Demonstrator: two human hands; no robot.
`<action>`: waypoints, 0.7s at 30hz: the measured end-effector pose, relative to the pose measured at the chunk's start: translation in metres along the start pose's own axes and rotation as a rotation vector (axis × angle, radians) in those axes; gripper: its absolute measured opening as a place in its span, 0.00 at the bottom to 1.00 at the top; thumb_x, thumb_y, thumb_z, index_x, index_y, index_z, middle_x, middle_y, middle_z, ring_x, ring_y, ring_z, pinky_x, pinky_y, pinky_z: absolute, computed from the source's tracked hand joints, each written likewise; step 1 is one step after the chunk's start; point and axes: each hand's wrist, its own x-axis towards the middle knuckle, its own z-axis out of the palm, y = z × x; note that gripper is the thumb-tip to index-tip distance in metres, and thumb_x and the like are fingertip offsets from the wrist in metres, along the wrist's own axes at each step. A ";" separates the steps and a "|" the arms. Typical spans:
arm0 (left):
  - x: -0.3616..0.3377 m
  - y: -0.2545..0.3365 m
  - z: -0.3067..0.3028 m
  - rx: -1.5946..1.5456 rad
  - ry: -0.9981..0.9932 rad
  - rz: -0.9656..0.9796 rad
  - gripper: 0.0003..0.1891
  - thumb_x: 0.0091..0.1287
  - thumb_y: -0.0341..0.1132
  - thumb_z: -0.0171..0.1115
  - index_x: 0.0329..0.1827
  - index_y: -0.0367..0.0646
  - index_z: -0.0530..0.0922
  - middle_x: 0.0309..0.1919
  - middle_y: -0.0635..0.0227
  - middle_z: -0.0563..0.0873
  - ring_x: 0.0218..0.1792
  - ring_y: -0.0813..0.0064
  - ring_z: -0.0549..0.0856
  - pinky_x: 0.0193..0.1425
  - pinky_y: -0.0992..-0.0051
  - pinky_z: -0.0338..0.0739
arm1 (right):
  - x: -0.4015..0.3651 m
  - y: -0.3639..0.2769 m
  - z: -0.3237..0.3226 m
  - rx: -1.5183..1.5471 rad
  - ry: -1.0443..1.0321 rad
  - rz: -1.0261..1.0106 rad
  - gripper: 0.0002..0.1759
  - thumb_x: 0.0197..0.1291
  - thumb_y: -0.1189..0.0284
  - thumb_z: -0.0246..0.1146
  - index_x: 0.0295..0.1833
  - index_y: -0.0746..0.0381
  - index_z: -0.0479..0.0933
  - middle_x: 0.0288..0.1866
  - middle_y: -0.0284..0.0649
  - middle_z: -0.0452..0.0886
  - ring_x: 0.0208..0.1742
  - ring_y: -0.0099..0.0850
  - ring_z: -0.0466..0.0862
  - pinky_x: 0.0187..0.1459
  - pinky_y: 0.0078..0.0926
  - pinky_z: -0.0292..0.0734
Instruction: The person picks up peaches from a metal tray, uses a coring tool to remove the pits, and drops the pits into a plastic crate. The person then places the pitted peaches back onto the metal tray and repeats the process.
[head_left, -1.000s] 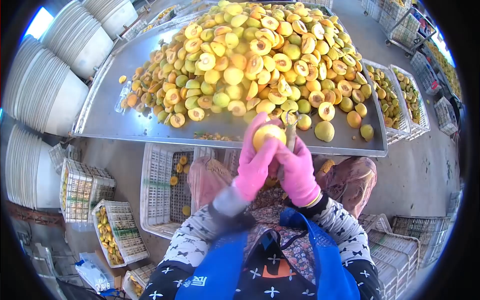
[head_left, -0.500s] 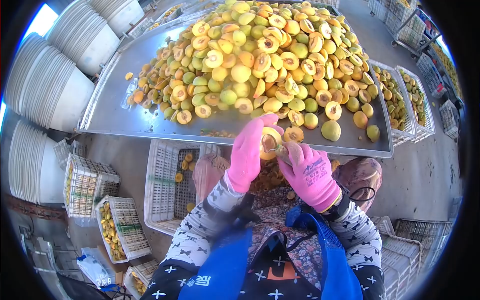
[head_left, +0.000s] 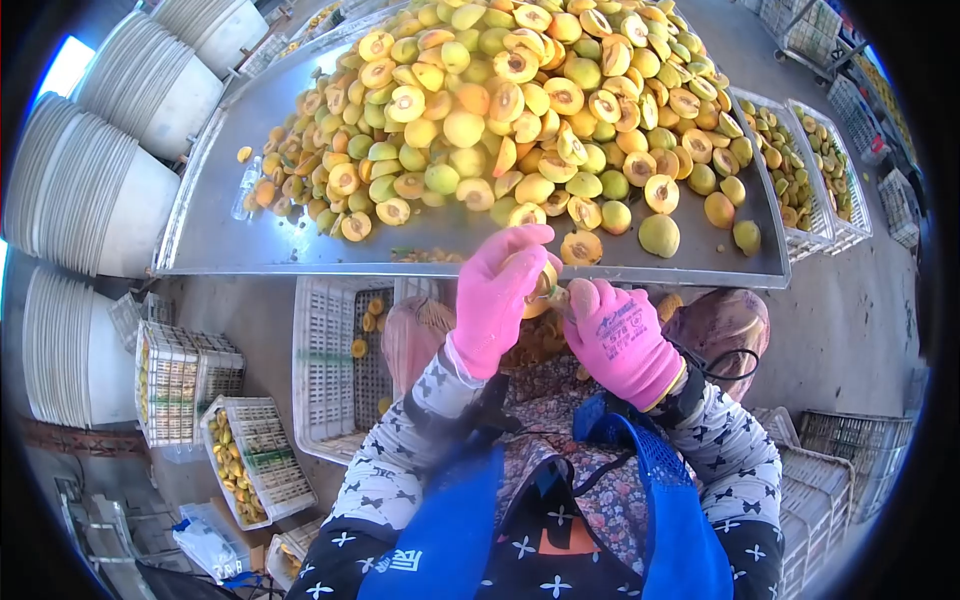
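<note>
My left hand (head_left: 492, 300), in a pink glove, is closed around a yellow peach half (head_left: 543, 280) just in front of the table's near edge. The half is tilted and partly covered by my fingers. My right hand (head_left: 622, 335), in a matching glove, is closed on a small pitting tool whose handle is mostly hidden in the fist. Its thin tip meets the half. Beyond my hands, another cut peach half (head_left: 581, 247) lies face up by the edge of the metal table (head_left: 420, 268). Behind it rises a large heap of halved peaches (head_left: 470, 130).
A white plastic crate (head_left: 325, 375) with a few halves stands below the table, left of my knees. Filled crates (head_left: 828, 165) stand at the table's right. More crates (head_left: 258, 460) and stacked white tubs (head_left: 95, 190) are on the left. A plastic bottle (head_left: 247, 190) lies on the table.
My left hand has turned the peach half, so its hollow now faces less toward me. The right hand stays close to it with the tool. The view has shifted slightly.
</note>
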 end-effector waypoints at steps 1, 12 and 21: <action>0.000 0.000 0.001 -0.009 0.008 -0.007 0.14 0.75 0.34 0.57 0.59 0.36 0.78 0.39 0.63 0.87 0.38 0.82 0.84 0.42 0.81 0.79 | -0.001 -0.001 -0.001 0.028 -0.028 0.000 0.12 0.59 0.65 0.64 0.43 0.57 0.70 0.32 0.37 0.79 0.30 0.36 0.84 0.32 0.37 0.74; 0.004 -0.018 0.015 0.108 0.182 0.324 0.15 0.75 0.39 0.57 0.54 0.35 0.78 0.38 0.61 0.85 0.35 0.72 0.85 0.40 0.75 0.81 | -0.014 -0.017 0.040 0.812 0.063 0.129 0.13 0.59 0.74 0.67 0.42 0.63 0.68 0.26 0.51 0.76 0.29 0.55 0.79 0.28 0.47 0.70; 0.014 -0.020 -0.019 0.059 0.004 -0.144 0.22 0.78 0.49 0.53 0.48 0.34 0.80 0.34 0.59 0.87 0.35 0.68 0.87 0.38 0.71 0.85 | -0.020 -0.029 0.042 0.782 -0.018 0.211 0.13 0.59 0.73 0.66 0.42 0.64 0.68 0.25 0.50 0.75 0.28 0.56 0.78 0.28 0.48 0.70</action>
